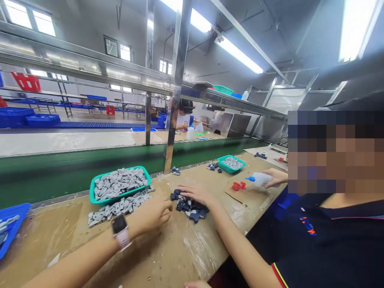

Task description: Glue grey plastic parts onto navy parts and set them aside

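My left hand [157,214], with a watch [120,226] on its wrist, reaches over the table with its fingers curled. Whatever they may hold is hidden. Just right of it lies a pile of dark blue and grey plastic pieces [193,210]. A co-worker's hand [193,194] rests on that pile, its fingers stretched out. To the left, small grey plastic pieces [123,208] lie heaped in front of a green basket [93,190] full of the same kind. Only a sliver of my right hand [197,284] shows at the bottom edge; its fingers cannot be made out.
At the right, a co-worker's hand holds a white bottle with a blue nozzle [259,179] near red pieces [239,186]. Another green basket [231,169] stands farther back. A blue tray [21,216] is at far left. A metal post [174,100] rises by the green belt [60,172].
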The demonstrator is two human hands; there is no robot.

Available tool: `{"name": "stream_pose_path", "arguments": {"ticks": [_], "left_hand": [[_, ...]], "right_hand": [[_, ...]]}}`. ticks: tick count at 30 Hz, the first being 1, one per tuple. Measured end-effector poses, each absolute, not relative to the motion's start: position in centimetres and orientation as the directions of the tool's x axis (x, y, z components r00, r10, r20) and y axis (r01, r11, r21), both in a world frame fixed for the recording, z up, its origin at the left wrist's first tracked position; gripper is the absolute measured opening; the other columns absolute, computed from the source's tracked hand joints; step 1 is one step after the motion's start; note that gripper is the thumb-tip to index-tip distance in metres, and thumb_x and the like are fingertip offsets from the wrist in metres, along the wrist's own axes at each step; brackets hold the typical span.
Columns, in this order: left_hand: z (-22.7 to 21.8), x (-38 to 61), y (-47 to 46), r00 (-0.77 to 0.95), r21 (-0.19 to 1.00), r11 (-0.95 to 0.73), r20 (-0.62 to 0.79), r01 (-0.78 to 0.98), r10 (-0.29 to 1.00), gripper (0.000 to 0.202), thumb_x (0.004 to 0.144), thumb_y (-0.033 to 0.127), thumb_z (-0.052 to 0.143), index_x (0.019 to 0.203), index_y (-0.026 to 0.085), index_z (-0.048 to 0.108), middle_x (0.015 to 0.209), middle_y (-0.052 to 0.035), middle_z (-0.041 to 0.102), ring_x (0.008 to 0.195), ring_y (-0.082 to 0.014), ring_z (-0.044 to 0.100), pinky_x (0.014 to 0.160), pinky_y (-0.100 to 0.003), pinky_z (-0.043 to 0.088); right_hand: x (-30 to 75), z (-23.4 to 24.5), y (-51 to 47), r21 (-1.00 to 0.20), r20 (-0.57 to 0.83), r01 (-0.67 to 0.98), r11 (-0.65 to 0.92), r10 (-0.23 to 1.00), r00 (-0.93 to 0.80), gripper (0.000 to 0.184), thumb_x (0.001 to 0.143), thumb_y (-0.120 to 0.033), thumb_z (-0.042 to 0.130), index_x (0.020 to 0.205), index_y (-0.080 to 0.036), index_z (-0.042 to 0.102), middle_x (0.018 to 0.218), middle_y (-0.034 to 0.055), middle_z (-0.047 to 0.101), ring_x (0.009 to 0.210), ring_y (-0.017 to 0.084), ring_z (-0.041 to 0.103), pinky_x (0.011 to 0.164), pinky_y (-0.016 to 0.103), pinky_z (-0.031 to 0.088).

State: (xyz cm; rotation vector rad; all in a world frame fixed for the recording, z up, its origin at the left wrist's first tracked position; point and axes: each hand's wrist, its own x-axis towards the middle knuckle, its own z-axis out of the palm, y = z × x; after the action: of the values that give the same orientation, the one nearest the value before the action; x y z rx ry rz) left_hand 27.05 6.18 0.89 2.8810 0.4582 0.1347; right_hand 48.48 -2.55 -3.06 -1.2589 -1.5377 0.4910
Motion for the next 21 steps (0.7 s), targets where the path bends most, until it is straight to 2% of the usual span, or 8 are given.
{"name": "stream_pose_path", "arguments": {"ticks": [3, 6, 10, 13, 16, 19, 21], "left_hand": [[-0.7, 32.8, 7.7, 0.969, 0.183, -0.953, -0.003, 0.243, 0.247, 0.018, 0.088, 0.018, 0.064, 0.105, 0.014, 0.064, 0.106, -0.0075, 0.065, 0.096, -0.0228, 0.062, 0.087, -0.043, 0.052], [-2.6, 35.6, 9.4, 0.980, 0.180, -0.963, -0.058, 0.200, 0.193, 0.025, 0.087, 0.021, 0.069, 0.110, 0.014, 0.062, 0.116, -0.0084, 0.062, 0.101, -0.0234, 0.062, 0.089, -0.044, 0.053], [-3.5, 36.0, 11.1, 0.989, 0.262, -0.954, -0.064, 0.143, 0.131, 0.024, 0.088, 0.029, 0.068, 0.106, 0.014, 0.063, 0.105, -0.0064, 0.065, 0.090, -0.0200, 0.063, 0.082, -0.040, 0.055], [-2.7, 34.8, 11.3, 0.990, 0.354, -0.927, 0.026, 0.121, 0.139, 0.027, 0.090, 0.037, 0.064, 0.106, 0.015, 0.062, 0.100, -0.0056, 0.064, 0.084, -0.0186, 0.062, 0.079, -0.038, 0.054], [-1.1, 31.8, 10.4, 0.949, 0.479, -0.866, 0.182, 0.144, 0.258, 0.029, 0.092, 0.042, 0.059, 0.104, 0.016, 0.062, 0.100, -0.0065, 0.064, 0.085, -0.0197, 0.060, 0.083, -0.041, 0.050], [0.4, 26.3, 8.7, 0.838, 0.670, -0.719, 0.277, 0.183, 0.471, 0.032, 0.093, 0.047, 0.054, 0.099, 0.016, 0.061, 0.099, -0.0077, 0.064, 0.089, -0.0220, 0.059, 0.086, -0.041, 0.046], [1.0, 21.3, 7.0, 0.757, 0.816, -0.553, 0.253, 0.168, 0.602, 0.035, 0.094, 0.051, 0.049, 0.100, 0.018, 0.056, 0.095, -0.0069, 0.066, 0.091, -0.0230, 0.062, 0.085, -0.039, 0.049]], "right_hand": [[52.7, -2.0, -2.1, -0.798, 0.474, 0.483, 0.361, 0.871, 0.130, 0.024, 0.099, -0.035, 0.051, 0.102, -0.017, 0.067, 0.112, 0.0059, 0.068, 0.108, 0.019, 0.064, 0.095, 0.042, 0.052], [54.6, -2.6, -4.0, -0.803, 0.491, 0.479, 0.355, 0.850, 0.194, 0.024, 0.096, -0.039, 0.057, 0.105, -0.019, 0.066, 0.108, 0.0059, 0.069, 0.099, 0.019, 0.066, 0.086, 0.040, 0.056], [56.1, -2.9, -6.1, -0.809, 0.513, 0.464, 0.361, 0.820, 0.255, 0.028, 0.094, -0.044, 0.058, 0.103, -0.019, 0.066, 0.103, 0.0059, 0.070, 0.087, 0.017, 0.067, 0.076, 0.036, 0.058], [57.5, -1.8, -7.1, -0.799, 0.539, 0.468, 0.378, 0.795, 0.278, 0.026, 0.093, -0.045, 0.059, 0.097, -0.020, 0.067, 0.095, 0.0044, 0.071, 0.084, 0.017, 0.067, 0.076, 0.036, 0.058], [57.1, -1.1, -8.6, -0.789, 0.561, 0.472, 0.394, 0.775, 0.290, 0.022, 0.092, -0.043, 0.061, 0.092, -0.022, 0.068, 0.090, 0.0027, 0.072, 0.086, 0.017, 0.068, 0.077, 0.036, 0.057], [51.3, -3.3, -10.8, -0.798, 0.552, 0.448, 0.402, 0.787, 0.277, 0.025, 0.095, -0.040, 0.057, 0.088, -0.020, 0.070, 0.089, 0.0034, 0.073, 0.087, 0.017, 0.069, 0.077, 0.035, 0.058], [44.7, -6.2, -12.6, -0.824, 0.516, 0.407, 0.394, 0.820, 0.250, 0.016, 0.086, -0.041, 0.069, 0.085, -0.026, 0.075, 0.080, 0.0036, 0.074, 0.080, 0.023, 0.072, 0.063, 0.033, 0.060]]}}
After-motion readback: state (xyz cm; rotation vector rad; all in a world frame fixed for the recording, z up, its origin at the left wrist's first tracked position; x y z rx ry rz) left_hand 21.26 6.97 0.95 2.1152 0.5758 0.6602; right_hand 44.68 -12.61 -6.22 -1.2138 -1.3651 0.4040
